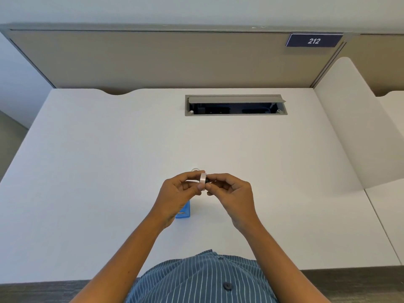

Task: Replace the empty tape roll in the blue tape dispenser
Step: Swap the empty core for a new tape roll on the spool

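Above the white desk, my left hand pinches a pale tape roll held on edge. My right hand grips a small black hub pressed against the roll's right side. The blue tape dispenser lies on the desk below my left hand, mostly hidden by it. A small clear object rests on the desk just beyond the roll; I cannot tell what it is.
An open grey cable hatch is set into the desk at the back. A beige partition with a "212" sign stands behind. A white divider borders the right side.
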Tool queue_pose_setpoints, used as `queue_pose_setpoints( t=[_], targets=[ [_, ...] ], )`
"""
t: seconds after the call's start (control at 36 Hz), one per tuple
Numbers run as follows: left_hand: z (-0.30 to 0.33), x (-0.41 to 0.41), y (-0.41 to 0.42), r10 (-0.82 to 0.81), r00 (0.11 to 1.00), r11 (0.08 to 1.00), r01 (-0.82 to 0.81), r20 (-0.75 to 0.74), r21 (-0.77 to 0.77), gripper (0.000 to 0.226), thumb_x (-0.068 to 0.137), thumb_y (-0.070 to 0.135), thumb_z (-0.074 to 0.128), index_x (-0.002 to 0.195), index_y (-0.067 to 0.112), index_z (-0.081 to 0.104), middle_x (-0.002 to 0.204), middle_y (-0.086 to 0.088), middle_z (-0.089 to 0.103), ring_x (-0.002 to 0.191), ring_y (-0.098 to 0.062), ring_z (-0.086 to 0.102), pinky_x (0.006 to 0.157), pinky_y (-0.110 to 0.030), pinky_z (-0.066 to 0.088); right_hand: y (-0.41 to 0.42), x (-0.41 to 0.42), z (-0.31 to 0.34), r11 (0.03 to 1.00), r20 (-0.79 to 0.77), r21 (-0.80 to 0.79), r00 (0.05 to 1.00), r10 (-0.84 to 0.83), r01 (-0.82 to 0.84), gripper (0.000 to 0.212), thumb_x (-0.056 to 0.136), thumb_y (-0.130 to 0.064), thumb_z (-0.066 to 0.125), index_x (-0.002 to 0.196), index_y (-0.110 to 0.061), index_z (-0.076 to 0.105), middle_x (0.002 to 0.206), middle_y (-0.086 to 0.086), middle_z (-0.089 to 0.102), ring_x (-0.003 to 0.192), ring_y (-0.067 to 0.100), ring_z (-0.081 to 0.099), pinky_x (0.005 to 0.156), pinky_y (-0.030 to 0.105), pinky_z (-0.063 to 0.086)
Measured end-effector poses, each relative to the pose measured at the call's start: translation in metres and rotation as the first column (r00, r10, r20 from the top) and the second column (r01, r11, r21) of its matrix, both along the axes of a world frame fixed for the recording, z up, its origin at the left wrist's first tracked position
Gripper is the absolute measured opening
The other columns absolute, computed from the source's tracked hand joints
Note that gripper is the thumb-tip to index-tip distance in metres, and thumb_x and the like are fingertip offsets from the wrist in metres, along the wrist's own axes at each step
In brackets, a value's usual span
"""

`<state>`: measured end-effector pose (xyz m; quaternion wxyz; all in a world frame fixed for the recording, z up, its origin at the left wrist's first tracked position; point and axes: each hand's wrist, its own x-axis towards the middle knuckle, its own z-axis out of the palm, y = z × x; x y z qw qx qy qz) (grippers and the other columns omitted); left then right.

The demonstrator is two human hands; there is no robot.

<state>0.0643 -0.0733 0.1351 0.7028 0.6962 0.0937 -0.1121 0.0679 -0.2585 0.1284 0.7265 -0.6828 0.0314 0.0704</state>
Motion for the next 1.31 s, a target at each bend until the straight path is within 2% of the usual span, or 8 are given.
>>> queue_pose_setpoints(
  t=[0.14,0.25,0.36,0.56,0.78,0.92,1.31],
  targets=[
    [0.000,-0.001,0.002,-0.011,1.000,0.999,0.011,0.001,-0.040,0.037,0.092,0.012,0.080,0.127,0.020,0.078,0.109,-0.002,0.085,0.097,-0.019,0.081,0.084,-0.019,0.062,-0.004,0.002,0.000,0.999,0.010,-0.003,0.999,0.034,-0.034,0.025,0.090,-0.003,0.086,0.113,-0.015,0.086,0.104,0.003,0.085,0.085,0.024,0.082,0.082,0.026,0.064],
    [-0.001,-0.002,0.006,-0.049,0.999,0.997,0.050,0.015,-0.057,0.042,0.091,0.009,0.082,0.131,0.018,0.077,0.107,-0.005,0.085,0.101,-0.021,0.081,0.089,-0.017,0.060,-0.007,0.003,0.000,0.998,0.006,0.016,0.998,0.061,-0.062,0.027,0.092,0.003,0.081,0.116,-0.009,0.084,0.107,0.008,0.084,0.089,0.026,0.082,0.087,0.029,0.064],
    [0.001,-0.003,0.008,-0.069,0.997,0.995,0.071,0.030,-0.068,0.049,0.082,0.023,0.087,0.130,0.022,0.078,0.107,-0.006,0.085,0.102,-0.022,0.081,0.090,-0.018,0.060,-0.008,0.004,-0.002,0.996,0.015,0.030,0.996,0.088,-0.088,0.028,0.093,0.007,0.079,0.117,-0.006,0.083,0.108,0.012,0.083,0.093,0.030,0.082,0.091,0.033,0.064],
    [0.004,-0.004,0.008,-0.074,0.996,0.996,0.076,0.049,-0.050,0.042,0.079,0.027,0.088,0.121,0.028,0.082,0.104,-0.002,0.085,0.097,-0.018,0.082,0.088,-0.015,0.058,-0.009,0.006,-0.003,0.995,0.018,0.032,0.995,0.099,-0.099,0.029,0.091,0.008,0.080,0.115,-0.007,0.084,0.105,0.010,0.082,0.087,0.028,0.081,0.087,0.030,0.063],
    [0.002,-0.004,0.007,-0.061,0.996,0.998,0.062,0.063,-0.012,0.038,0.079,0.031,0.088,0.115,0.038,0.083,0.103,0.002,0.085,0.095,-0.016,0.081,0.089,-0.017,0.060,-0.010,0.007,-0.002,0.993,-0.002,0.050,0.994,0.107,-0.107,0.027,0.090,0.007,0.082,0.114,-0.004,0.084,0.104,0.014,0.081,0.086,0.028,0.080,0.086,0.031,0.063],
    [-0.001,-0.003,0.004,-0.050,0.997,0.999,0.051,0.062,-0.007,0.036,0.085,0.012,0.087,0.116,0.030,0.084,0.102,0.000,0.085,0.093,-0.017,0.082,0.086,-0.016,0.059,-0.010,0.008,-0.003,0.992,-0.026,0.087,0.995,0.098,-0.095,0.025,0.089,0.008,0.082,0.112,0.000,0.084,0.101,0.018,0.081,0.080,0.024,0.079,0.083,0.028,0.062],
    [-0.007,-0.001,0.002,-0.021,0.999,0.999,0.022,0.028,-0.024,0.032,0.089,0.007,0.084,0.120,0.011,0.082,0.103,-0.009,0.083,0.091,-0.027,0.083,0.087,-0.025,0.065,-0.011,0.009,-0.004,0.988,-0.055,0.111,0.992,0.117,-0.111,0.023,0.091,0.003,0.082,0.113,-0.001,0.084,0.104,0.021,0.080,0.082,0.025,0.079,0.083,0.028,0.062]
  ],
)
